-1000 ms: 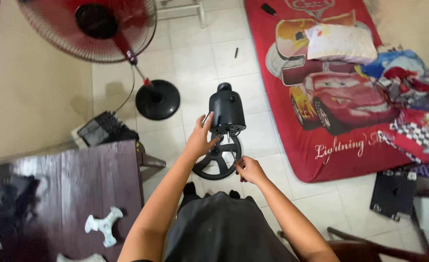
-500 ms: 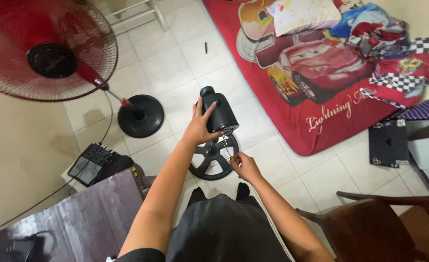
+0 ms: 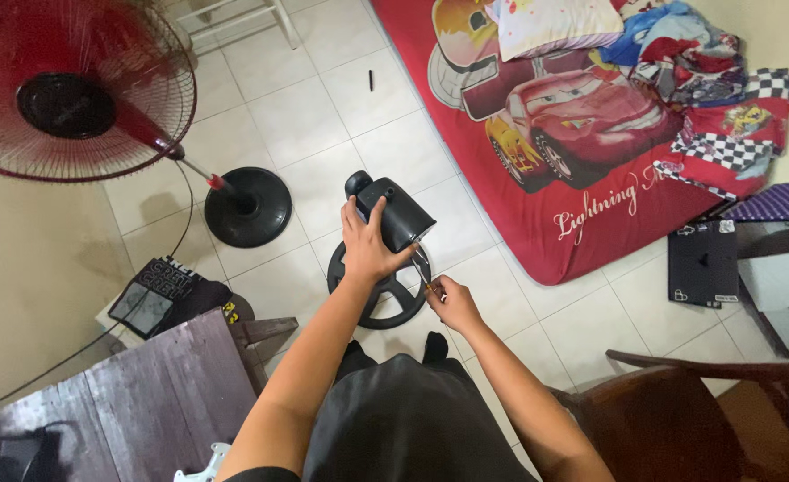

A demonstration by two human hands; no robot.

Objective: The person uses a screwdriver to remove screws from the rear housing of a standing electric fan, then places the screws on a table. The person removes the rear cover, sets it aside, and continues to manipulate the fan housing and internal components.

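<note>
Two hands on job; your left hand [image 3: 367, 245] wraps black fan motor housing [image 3: 396, 214], held above round guard ring [image 3: 378, 290]; your right hand [image 3: 452, 303] pinches screwdriver [image 3: 423, 266], shaft angled up-left into housing's underside, just beside left fingers.

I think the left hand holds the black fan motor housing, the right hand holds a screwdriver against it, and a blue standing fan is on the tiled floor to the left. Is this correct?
Not quite: the standing fan is red, not blue, as the head view shows. The rest holds: the left hand grips the black motor housing, and the right hand holds a screwdriver against it, above the tiled floor.
</note>
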